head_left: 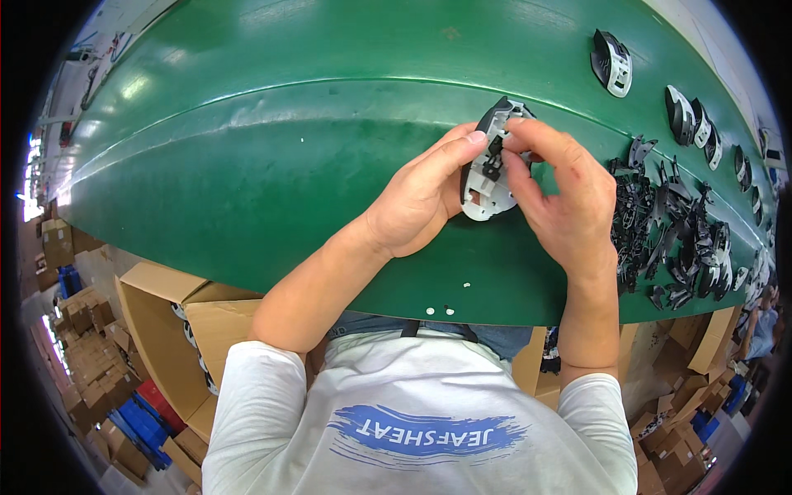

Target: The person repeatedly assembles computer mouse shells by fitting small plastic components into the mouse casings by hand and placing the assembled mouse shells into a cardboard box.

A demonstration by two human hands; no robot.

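Over the green table (247, 190) my left hand (412, 198) grips a black-and-white plastic shell, shaped like a computer mouse cover (488, 205). Its hollow inside faces up, and the left thumb presses on its left rim. Small black parts (493, 161) sit in the middle of the white interior. My right hand (573, 194) is closed in a pinch at the shell's upper right, with thumb and forefinger bent over the inside. The fingers hide whatever lies between their tips.
A heap of loose black plastic parts (652, 219) lies right of my right forearm. Similar shells (612, 64) stand beyond it along the right side. Small white bits (430, 311) lie near the front edge. An open cardboard box (153, 330) stands below the table at left.
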